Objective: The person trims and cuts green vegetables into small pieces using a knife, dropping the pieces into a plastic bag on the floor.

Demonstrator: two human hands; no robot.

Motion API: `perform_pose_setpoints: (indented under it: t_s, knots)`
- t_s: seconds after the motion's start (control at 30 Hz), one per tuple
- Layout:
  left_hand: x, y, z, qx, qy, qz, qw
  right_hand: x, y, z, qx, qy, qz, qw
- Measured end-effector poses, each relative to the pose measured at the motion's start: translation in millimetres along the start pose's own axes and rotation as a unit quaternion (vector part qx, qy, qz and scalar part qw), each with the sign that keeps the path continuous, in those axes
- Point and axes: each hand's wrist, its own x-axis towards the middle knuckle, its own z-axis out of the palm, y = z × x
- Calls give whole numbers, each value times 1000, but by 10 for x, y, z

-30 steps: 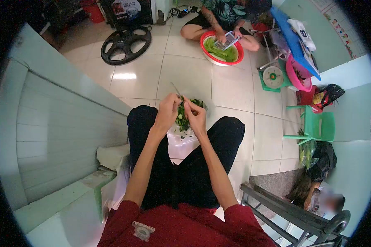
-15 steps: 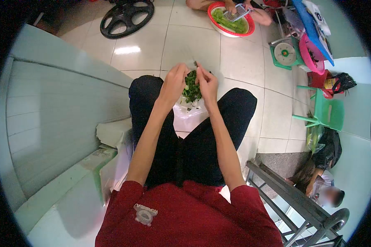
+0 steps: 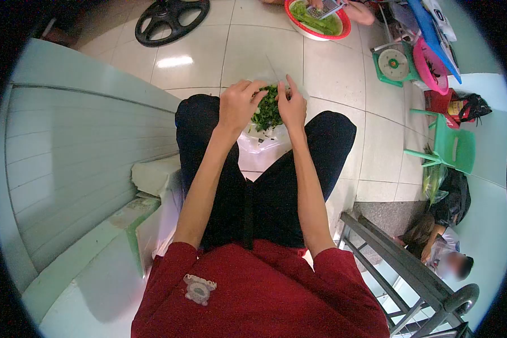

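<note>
A heap of chopped green herbs (image 3: 269, 107) lies on a clear plastic bag (image 3: 259, 145) on the floor between my knees. At the heap's left edge is my left hand (image 3: 236, 106), its fingers curved and the thumb apart from them, with nothing visible in it. My right hand (image 3: 293, 108) grips a knife (image 3: 272, 66) at the heap's right side, index finger stretched forward. The thin blade points up and away and looks blurred; the handle is hidden in the hand.
Ahead, another person's hand holds a grater (image 3: 325, 10) over a red-rimmed basin (image 3: 345, 29) of green vegetables. A black wheel-shaped base (image 3: 172, 25) stands front left. To the right are a scale (image 3: 393, 65), pink basket (image 3: 434, 73), green chair (image 3: 453, 147), metal railing (image 3: 394, 253) and a seated person (image 3: 434, 248).
My hands have moved apart, the left fingers loosening and the right hand shifting right. The knife blade now stands out farther forward. The view has tilted slightly.
</note>
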Motion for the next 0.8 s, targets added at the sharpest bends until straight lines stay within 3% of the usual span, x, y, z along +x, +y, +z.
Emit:
perform_pose_setpoints:
  t_s: [0.33, 0.4, 0.43, 0.5, 0.57, 0.63, 0.7, 0.73, 0.8]
  knots:
    - [-17, -122, 95, 42, -111, -12, 993, -13, 10, 9, 51, 46, -40, 997]
    - [38, -39, 13, 54, 18, 102, 993, -25, -5, 4, 65, 40, -34, 997]
    - [52, 1, -57, 54, 18, 102, 993, -44, 3, 8, 59, 38, -41, 997]
    - [9, 76, -263, -18, 115, 46, 992, -31, 28, 19, 53, 38, -48, 997]
    - [-199, 234, -539, -52, 163, -112, 979, -1, 81, 60, 60, 16, -18, 998]
    - [-387, 231, -824, -61, 205, -170, 962, -17, 19, 31, 80, 15, -31, 996]
    - [-583, 98, -1000, -196, 238, -243, 920, -25, -34, 67, 106, 40, -65, 991]
    - [-656, -29, -1084, -188, 241, -242, 921, 7, 23, 125, 108, 48, -66, 991]
    - [-747, -232, -1223, -335, 227, -348, 845, 50, 82, 198, 136, 49, -39, 989]
